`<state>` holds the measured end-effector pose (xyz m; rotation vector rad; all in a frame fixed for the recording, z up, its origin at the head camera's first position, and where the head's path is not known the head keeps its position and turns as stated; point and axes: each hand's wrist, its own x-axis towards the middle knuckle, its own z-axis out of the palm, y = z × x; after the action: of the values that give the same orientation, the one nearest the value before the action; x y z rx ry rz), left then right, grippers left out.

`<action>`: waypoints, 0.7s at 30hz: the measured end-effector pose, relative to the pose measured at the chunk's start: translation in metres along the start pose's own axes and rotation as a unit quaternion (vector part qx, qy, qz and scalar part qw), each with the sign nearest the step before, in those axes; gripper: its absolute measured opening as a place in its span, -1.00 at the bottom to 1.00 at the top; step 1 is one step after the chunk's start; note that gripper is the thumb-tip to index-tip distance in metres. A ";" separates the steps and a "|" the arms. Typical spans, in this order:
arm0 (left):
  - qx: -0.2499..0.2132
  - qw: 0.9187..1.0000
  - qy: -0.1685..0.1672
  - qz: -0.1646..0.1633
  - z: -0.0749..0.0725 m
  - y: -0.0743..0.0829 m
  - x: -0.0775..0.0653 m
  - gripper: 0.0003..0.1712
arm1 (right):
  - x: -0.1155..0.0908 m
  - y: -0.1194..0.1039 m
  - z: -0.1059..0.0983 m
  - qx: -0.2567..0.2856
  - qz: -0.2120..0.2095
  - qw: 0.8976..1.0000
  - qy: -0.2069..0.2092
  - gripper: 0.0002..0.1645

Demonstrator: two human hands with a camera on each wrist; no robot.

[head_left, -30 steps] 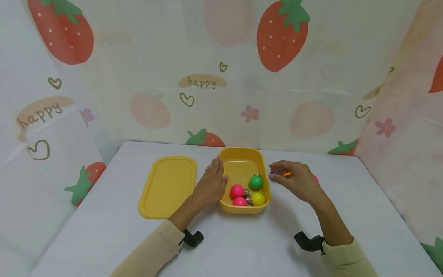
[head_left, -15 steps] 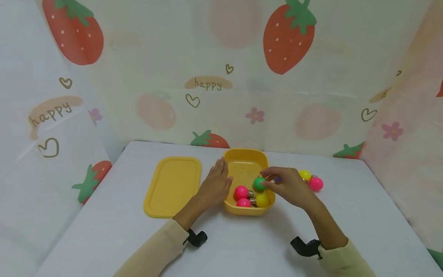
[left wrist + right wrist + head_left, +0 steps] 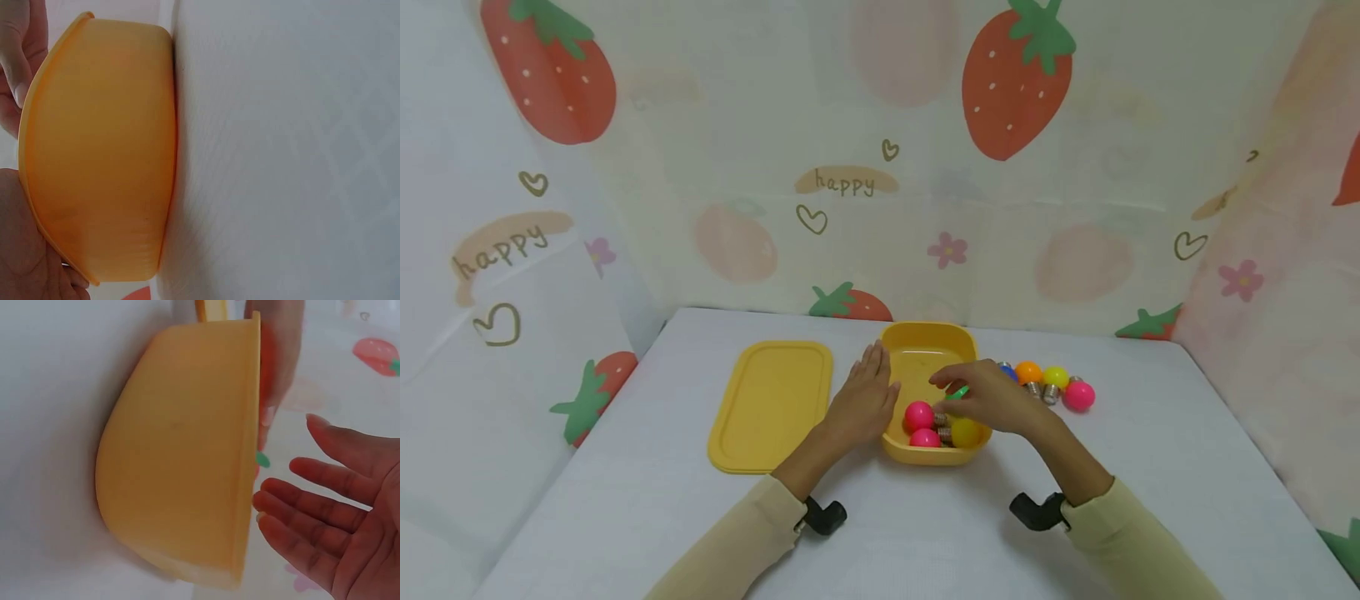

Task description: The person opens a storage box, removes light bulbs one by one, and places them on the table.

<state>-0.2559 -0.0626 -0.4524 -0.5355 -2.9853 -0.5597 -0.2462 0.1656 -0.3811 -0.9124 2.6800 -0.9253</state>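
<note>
A yellow plastic box (image 3: 928, 456) stands mid-table, with toy light bulbs inside. My left hand (image 3: 863, 393) rests against its left rim, fingers straight. Above the box's right side is my right hand (image 3: 996, 398), its fingers spread and reaching over a green bulb (image 3: 958, 392) that they partly hide. The right wrist view shows this hand (image 3: 340, 506) with parted fingers and nothing between them. Two pink bulbs, the upper one (image 3: 919, 416) and the lower one (image 3: 924, 438), lie in the box beside a yellow bulb (image 3: 966, 433).
Right of the box, a row of bulbs lies on the white table (image 3: 925, 533): blue (image 3: 1010, 373), orange (image 3: 1028, 372), yellow (image 3: 1056, 377) and pink (image 3: 1079, 396). A flat yellow lid (image 3: 771, 408) lies to the left. Printed cloth walls (image 3: 850, 92) enclose the table.
My right hand has moved left from beside the row of bulbs to over the box, uncovering the blue, orange and yellow bulbs on the table. My left hand has stayed at the rim.
</note>
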 end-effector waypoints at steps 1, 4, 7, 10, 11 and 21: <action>-0.002 1.000 -0.001 -0.001 0.000 0.000 0.000 -0.23 | 0.003 0.000 0.002 0.003 0.001 1.000 -0.004 -0.55; -0.006 1.000 -0.001 -0.002 -0.001 -0.001 0.000 -0.22 | 0.010 0.001 0.008 0.006 0.006 1.000 -0.016 -0.55; -0.006 1.000 0.000 -0.001 -0.002 0.000 -0.001 -0.22 | 0.017 0.003 0.015 0.006 0.017 0.999 -0.031 -0.54; -0.002 1.000 0.000 0.001 -0.001 -0.001 0.000 -0.23 | 0.022 0.004 0.021 -0.004 0.024 0.999 -0.043 -0.54; 0.000 1.000 0.001 0.002 0.000 -0.001 0.001 -0.23 | 0.023 0.004 0.022 -0.008 0.024 0.999 -0.047 -0.54; 0.004 1.000 -0.003 -0.002 0.000 -0.001 0.001 -0.22 | 0.030 0.006 0.031 -0.037 0.032 0.997 -0.062 -0.54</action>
<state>-0.2571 -0.0635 -0.4523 -0.5334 -2.9939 -0.5475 -0.2624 0.1358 -0.4078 -0.8628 2.6373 -0.7353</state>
